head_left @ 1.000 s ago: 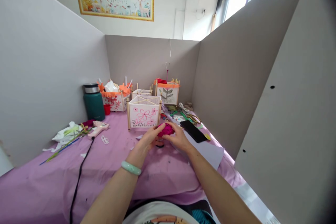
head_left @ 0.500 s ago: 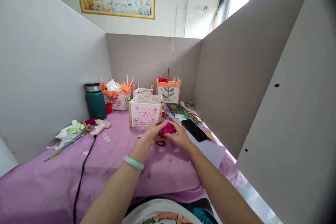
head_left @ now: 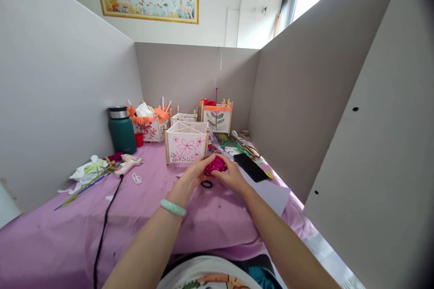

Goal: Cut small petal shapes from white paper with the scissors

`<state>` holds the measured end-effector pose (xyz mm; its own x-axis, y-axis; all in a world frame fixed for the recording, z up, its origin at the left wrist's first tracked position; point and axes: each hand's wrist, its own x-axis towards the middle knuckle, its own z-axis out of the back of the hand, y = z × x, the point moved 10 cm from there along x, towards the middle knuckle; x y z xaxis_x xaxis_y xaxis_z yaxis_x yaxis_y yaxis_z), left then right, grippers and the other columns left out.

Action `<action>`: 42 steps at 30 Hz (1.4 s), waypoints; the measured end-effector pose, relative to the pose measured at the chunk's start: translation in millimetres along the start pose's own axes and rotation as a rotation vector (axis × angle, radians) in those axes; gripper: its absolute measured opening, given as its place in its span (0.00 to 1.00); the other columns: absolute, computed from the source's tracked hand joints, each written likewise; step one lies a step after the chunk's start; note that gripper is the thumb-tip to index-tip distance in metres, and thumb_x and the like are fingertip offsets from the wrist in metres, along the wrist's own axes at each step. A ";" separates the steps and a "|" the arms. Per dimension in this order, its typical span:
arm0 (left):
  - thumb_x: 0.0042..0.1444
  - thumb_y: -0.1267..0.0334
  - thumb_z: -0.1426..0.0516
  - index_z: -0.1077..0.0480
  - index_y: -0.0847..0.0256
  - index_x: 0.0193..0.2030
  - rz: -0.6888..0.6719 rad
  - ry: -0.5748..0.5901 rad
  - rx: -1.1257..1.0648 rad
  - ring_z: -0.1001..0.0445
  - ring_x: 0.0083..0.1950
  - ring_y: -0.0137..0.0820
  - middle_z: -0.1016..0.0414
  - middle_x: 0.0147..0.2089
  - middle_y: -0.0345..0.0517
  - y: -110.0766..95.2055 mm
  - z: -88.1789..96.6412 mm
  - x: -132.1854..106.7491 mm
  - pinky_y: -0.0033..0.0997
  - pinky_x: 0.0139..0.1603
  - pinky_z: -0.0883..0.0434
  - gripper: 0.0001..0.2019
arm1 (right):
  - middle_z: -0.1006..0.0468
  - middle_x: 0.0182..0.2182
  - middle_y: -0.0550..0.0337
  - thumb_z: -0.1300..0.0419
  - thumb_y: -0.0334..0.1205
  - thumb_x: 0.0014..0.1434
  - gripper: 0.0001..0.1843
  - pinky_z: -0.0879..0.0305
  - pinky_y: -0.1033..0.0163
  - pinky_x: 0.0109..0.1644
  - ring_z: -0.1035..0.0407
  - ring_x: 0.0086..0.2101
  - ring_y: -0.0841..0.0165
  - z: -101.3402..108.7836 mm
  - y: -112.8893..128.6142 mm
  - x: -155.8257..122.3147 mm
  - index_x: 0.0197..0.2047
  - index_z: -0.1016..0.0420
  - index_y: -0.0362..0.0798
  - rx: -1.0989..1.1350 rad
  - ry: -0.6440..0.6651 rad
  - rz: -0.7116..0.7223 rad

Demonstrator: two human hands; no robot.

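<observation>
Both hands meet over the purple cloth, pinching a small bundle of magenta material between them. My left hand, with a green bangle on its wrist, grips the bundle from the left. My right hand closes on it from the right. A small black ring lies on the cloth just below the hands. Right behind them stands a white paper lantern box with pink flowers.
More lantern boxes stand at the back with a green flask. A pink glue gun with a black cord, paper scraps and stems lie at left. A black phone, scissors and a lilac sheet lie at right. Grey partitions enclose three sides.
The hands have shifted slightly away from me and up, keeping hold of the magenta bundle. The black ring now shows below them.
</observation>
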<state>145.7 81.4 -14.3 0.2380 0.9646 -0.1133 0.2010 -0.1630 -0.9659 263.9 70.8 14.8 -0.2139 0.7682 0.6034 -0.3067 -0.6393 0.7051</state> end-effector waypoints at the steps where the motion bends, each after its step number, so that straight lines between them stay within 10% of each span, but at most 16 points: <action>1: 0.58 0.49 0.38 0.25 0.59 0.53 -0.024 -0.005 0.025 0.22 0.42 0.38 0.20 0.47 0.53 -2.5 0.5 -2.0 0.33 0.37 0.25 0.21 | 0.25 0.58 0.52 0.31 0.49 0.54 0.32 0.39 0.46 0.65 0.31 0.57 0.55 1.5 -2.9 0.3 0.61 0.29 0.54 0.018 -0.009 -0.030; 17: 0.46 0.61 0.29 0.27 0.58 0.59 -0.255 0.338 0.109 0.27 0.58 0.47 0.26 0.60 0.56 -24.9 -7.5 -22.0 0.43 0.56 0.28 0.31 | 0.25 0.57 0.54 0.34 0.51 0.59 0.29 0.31 0.50 0.61 0.29 0.55 0.59 -9.9 -21.0 0.2 0.62 0.30 0.55 0.284 0.112 -0.112; 42: 0.42 0.63 0.27 0.25 0.61 0.51 -0.320 0.337 0.135 0.25 0.52 0.43 0.22 0.51 0.53 -30.4 -6.7 -19.5 0.40 0.53 0.29 0.27 | 0.23 0.53 0.55 0.30 0.49 0.53 0.27 0.30 0.52 0.58 0.28 0.52 0.60 -9.6 -18.4 1.5 0.56 0.25 0.53 0.355 0.112 -0.154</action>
<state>141.4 66.1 18.8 0.4838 0.8374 0.2544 0.1942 0.1807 -0.9642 260.3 84.1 -0.8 -0.2966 0.8421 0.4505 -0.0080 -0.4739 0.8805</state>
